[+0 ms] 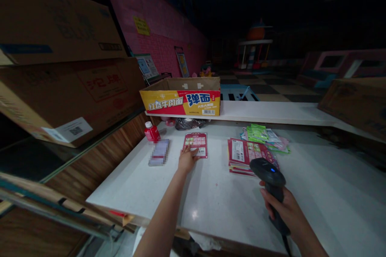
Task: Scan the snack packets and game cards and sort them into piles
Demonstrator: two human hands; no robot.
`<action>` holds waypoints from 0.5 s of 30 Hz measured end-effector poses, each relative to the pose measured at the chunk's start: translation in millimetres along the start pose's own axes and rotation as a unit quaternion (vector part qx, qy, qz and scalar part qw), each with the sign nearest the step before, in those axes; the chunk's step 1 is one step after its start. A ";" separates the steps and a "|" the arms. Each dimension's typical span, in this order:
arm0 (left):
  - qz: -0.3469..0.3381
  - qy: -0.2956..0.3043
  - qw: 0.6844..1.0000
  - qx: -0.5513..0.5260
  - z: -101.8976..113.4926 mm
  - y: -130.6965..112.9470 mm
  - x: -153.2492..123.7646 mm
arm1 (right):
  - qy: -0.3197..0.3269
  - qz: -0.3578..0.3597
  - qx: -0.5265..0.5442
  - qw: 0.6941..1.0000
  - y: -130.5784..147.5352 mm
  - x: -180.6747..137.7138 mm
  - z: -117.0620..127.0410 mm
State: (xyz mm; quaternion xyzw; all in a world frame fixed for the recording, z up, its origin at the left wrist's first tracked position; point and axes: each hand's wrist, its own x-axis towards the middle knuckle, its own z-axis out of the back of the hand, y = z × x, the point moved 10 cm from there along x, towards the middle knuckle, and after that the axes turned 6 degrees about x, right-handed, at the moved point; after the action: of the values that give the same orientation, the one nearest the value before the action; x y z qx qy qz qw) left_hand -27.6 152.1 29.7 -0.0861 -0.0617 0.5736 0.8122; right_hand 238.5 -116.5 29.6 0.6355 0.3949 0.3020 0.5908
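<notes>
My left hand (188,159) rests with its fingers spread on the lower part of a flat red printed packet (199,140) lying on the white table. My right hand (282,204) is wrapped round the handle of a black barcode scanner (268,172) with a blue light on its top. The scanner's head is over the near edge of a stack of similar red packets (241,152). Behind that stack lie several small green and pale sachets (257,132). To the left of my left hand are a blurred purplish stack (159,152) and a red bottle with a white cap (152,132).
An open yellow and red carton (181,102) stands on the raised white shelf (265,110) along the table's back. Large brown boxes (69,96) are piled at the left. Another brown box (358,104) sits at the right. The scanner's cable (286,245) hangs toward the front.
</notes>
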 end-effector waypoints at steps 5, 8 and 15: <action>-0.018 -0.056 0.998 0.014 7.6 -19.4 -3.1 | 0.000 -0.018 0.018 1.000 -5.3 3.3 4.4; -0.078 -0.098 0.992 -0.025 8.7 -57.0 -7.9 | -0.031 -0.005 0.048 0.998 -2.3 3.3 11.3; -0.205 -0.107 0.964 -0.129 12.2 -155.3 2.0 | -0.062 -0.037 0.147 0.986 -6.7 6.3 23.2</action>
State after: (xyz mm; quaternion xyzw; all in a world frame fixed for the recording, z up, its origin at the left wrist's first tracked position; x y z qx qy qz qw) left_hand 113.7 104.1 74.3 -0.1138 -0.2376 0.3876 0.8834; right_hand 260.4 -123.0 19.7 0.7177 0.4209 0.1782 0.5254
